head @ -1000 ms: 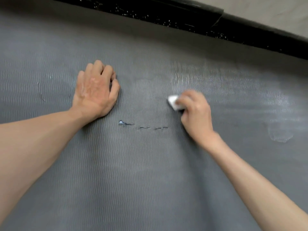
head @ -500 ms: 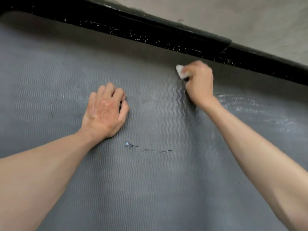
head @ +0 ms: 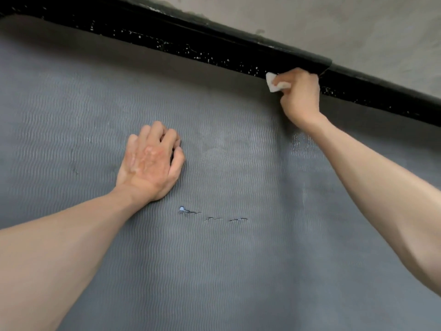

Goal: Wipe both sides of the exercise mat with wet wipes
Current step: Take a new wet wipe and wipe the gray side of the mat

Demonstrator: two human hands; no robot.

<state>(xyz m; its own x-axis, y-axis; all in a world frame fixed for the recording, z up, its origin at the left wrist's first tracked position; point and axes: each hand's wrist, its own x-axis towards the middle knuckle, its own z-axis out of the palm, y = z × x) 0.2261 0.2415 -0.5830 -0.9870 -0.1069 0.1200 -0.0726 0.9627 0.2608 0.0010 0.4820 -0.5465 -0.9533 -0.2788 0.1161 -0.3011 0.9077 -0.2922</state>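
A grey exercise mat (head: 214, 271) with a wavy ribbed texture fills most of the view, lying flat. A short row of small tears (head: 210, 215) runs across its middle. My right hand (head: 300, 96) is at the mat's far edge, shut on a folded white wet wipe (head: 273, 83) that sticks out to the left of my fingers. My left hand (head: 152, 163) rests palm down on the mat, left of centre, fingers curled slightly and holding nothing. A damp, shinier streak (head: 298, 144) shows just below my right wrist.
A black speckled strip of floor mat (head: 191, 41) runs along the far edge of the grey mat, rising from right to left. Beyond it lies bare concrete floor (head: 346, 27) at the top right.
My right hand has swept the wipe away from me, from near the tears up to the mat's far edge. My left hand stayed pressed in place. The view tilted further forward.
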